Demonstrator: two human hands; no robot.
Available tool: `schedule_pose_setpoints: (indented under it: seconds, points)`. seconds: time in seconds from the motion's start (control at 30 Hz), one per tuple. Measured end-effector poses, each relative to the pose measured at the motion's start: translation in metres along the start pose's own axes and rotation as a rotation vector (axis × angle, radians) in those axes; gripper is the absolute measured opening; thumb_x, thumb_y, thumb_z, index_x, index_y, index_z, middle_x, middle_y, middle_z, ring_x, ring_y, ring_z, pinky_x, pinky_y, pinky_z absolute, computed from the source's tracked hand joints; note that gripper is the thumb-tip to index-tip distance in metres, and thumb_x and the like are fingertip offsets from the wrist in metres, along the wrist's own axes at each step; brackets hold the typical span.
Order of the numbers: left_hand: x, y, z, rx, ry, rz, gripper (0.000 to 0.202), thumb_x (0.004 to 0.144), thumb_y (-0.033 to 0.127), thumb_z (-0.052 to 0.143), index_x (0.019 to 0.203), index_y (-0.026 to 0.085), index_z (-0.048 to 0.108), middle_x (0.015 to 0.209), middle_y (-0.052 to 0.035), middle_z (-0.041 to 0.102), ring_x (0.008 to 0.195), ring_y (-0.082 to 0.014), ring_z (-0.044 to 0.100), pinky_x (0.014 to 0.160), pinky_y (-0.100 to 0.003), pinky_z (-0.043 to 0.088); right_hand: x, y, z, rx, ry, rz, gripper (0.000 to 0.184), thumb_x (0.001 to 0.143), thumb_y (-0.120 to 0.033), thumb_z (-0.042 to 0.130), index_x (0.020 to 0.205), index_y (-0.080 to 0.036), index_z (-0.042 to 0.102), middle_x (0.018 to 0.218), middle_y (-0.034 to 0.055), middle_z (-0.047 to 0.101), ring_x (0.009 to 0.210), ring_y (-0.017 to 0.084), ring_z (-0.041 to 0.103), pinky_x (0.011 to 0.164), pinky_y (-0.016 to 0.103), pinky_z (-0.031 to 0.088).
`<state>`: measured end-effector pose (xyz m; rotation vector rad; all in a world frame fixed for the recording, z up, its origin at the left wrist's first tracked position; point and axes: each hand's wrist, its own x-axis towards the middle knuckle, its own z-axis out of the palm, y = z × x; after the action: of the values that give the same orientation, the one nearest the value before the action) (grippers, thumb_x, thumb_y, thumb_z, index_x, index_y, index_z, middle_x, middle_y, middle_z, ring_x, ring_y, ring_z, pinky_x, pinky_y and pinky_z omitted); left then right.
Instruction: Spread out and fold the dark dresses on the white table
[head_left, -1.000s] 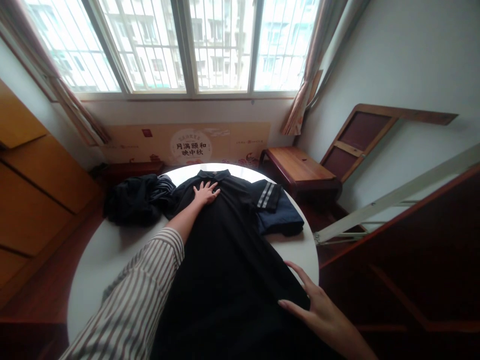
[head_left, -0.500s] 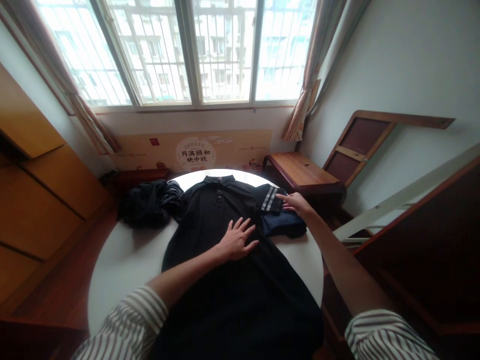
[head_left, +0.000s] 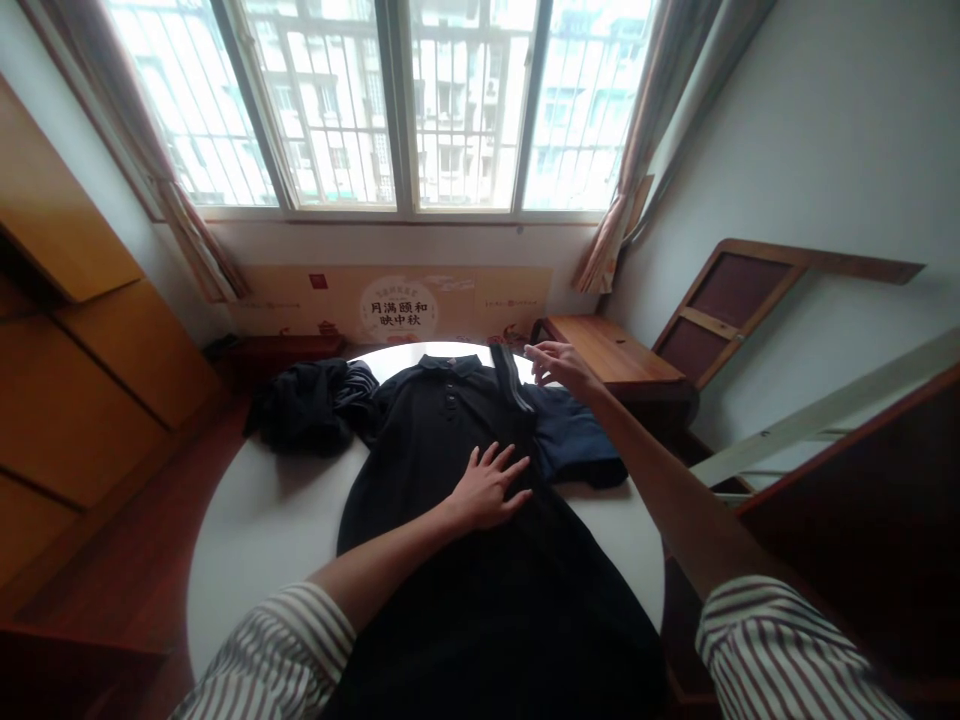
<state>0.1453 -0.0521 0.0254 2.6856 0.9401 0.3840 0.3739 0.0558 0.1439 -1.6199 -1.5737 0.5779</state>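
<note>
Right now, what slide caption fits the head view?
Left hand spread on black shirt, right hand by its striped sleeve.

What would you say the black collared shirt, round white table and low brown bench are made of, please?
The black collared shirt: soft matte fabric, probably knit, lying limp without sheen.
The round white table: perhaps laminate or painted board, smooth with bright glare.
The low brown bench: likely varnished wood, its top faintly streaked.
</note>
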Motion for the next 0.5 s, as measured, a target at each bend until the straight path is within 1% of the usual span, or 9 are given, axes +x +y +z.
schedule_pose_setpoints:
  seconds: [0.07, 0.13, 0.2, 0.23, 0.33, 0.4, 0.47, 0.5]
  points:
    - [0.000, 0.001, -0.001, -0.006, -0.007, 0.004, 0.065, 0.095, 0.063, 0.035, 0.152, 0.032, 0.033, 0.159, -0.0088, 0.030, 0.146, -0.0370, 0.022, 0.114, -0.065, 0.019, 0.010, 0.002, 0.009, -0.107, 0.011, 0.053, 0.027, 0.091, -0.035, 0.059, 0.098, -0.010, 0.067, 0.076, 0.0089, 0.070, 0.058, 0.014, 0.066, 0.057, 0.024, 0.056]
    - [0.000, 0.001, -0.002, -0.009, -0.012, 0.003, 0.064, 0.095, 0.063, 0.035, 0.151, 0.032, 0.033, 0.159, -0.0086, 0.030, 0.146, -0.0371, 0.022, 0.114, -0.065, 0.018, 0.020, 0.009, 0.020, -0.199, 0.015, 0.108, 0.021, 0.084, -0.029, 0.067, 0.086, -0.009, 0.069, 0.074, 0.0104, 0.071, 0.062, 0.017, 0.068, 0.061, 0.026, 0.056]
    - [0.000, 0.001, -0.003, -0.011, -0.020, 0.005, 0.064, 0.095, 0.062, 0.035, 0.152, 0.033, 0.033, 0.159, -0.0082, 0.030, 0.146, -0.0377, 0.021, 0.114, -0.066, 0.018, 0.029, 0.017, 0.030, -0.288, -0.004, 0.138, 0.019, 0.078, -0.028, 0.073, 0.078, -0.009, 0.070, 0.076, 0.0120, 0.072, 0.074, 0.023, 0.071, 0.071, 0.029, 0.056]
    - [0.000, 0.001, -0.003, -0.012, -0.023, 0.008, 0.064, 0.095, 0.062, 0.035, 0.152, 0.034, 0.032, 0.159, -0.0077, 0.029, 0.146, -0.0381, 0.020, 0.114, -0.066, 0.018, 0.034, 0.021, 0.035, -0.327, -0.013, 0.142, 0.020, 0.076, -0.030, 0.075, 0.077, -0.010, 0.070, 0.080, 0.0129, 0.073, 0.083, 0.025, 0.071, 0.076, 0.029, 0.055]
    - [0.002, 0.001, -0.003, -0.019, -0.038, 0.024, 0.063, 0.095, 0.062, 0.035, 0.152, 0.038, 0.029, 0.160, -0.0049, 0.027, 0.147, -0.0397, 0.018, 0.112, -0.070, 0.015, 0.047, 0.026, 0.051, -0.417, -0.047, 0.132, 0.032, 0.071, -0.039, 0.081, 0.085, -0.012, 0.072, 0.097, 0.0149, 0.074, 0.103, 0.029, 0.067, 0.087, 0.029, 0.051]
    - [0.002, 0.000, -0.002, -0.026, -0.048, 0.035, 0.062, 0.095, 0.062, 0.035, 0.153, 0.040, 0.027, 0.161, -0.0031, 0.026, 0.147, -0.0404, 0.016, 0.111, -0.072, 0.014, 0.053, 0.026, 0.063, -0.463, -0.076, 0.133, 0.044, 0.065, -0.041, 0.084, 0.093, -0.011, 0.071, 0.106, 0.0166, 0.072, 0.108, 0.031, 0.064, 0.088, 0.031, 0.050]
    - [0.003, 0.000, -0.002, -0.031, -0.053, 0.040, 0.061, 0.095, 0.062, 0.034, 0.153, 0.041, 0.026, 0.161, -0.0025, 0.026, 0.147, -0.0408, 0.016, 0.111, -0.073, 0.014, 0.058, 0.025, 0.075, -0.498, -0.109, 0.140, 0.048, 0.060, -0.037, 0.087, 0.096, -0.010, 0.070, 0.108, 0.0181, 0.071, 0.107, 0.033, 0.064, 0.087, 0.034, 0.051]
    - [0.003, 0.000, -0.002, -0.033, -0.051, 0.041, 0.061, 0.095, 0.062, 0.034, 0.153, 0.041, 0.026, 0.161, -0.0026, 0.026, 0.147, -0.0410, 0.016, 0.111, -0.073, 0.014, 0.060, 0.024, 0.080, -0.509, -0.124, 0.142, 0.046, 0.060, -0.033, 0.087, 0.096, -0.009, 0.070, 0.107, 0.0181, 0.071, 0.105, 0.033, 0.065, 0.085, 0.034, 0.051]
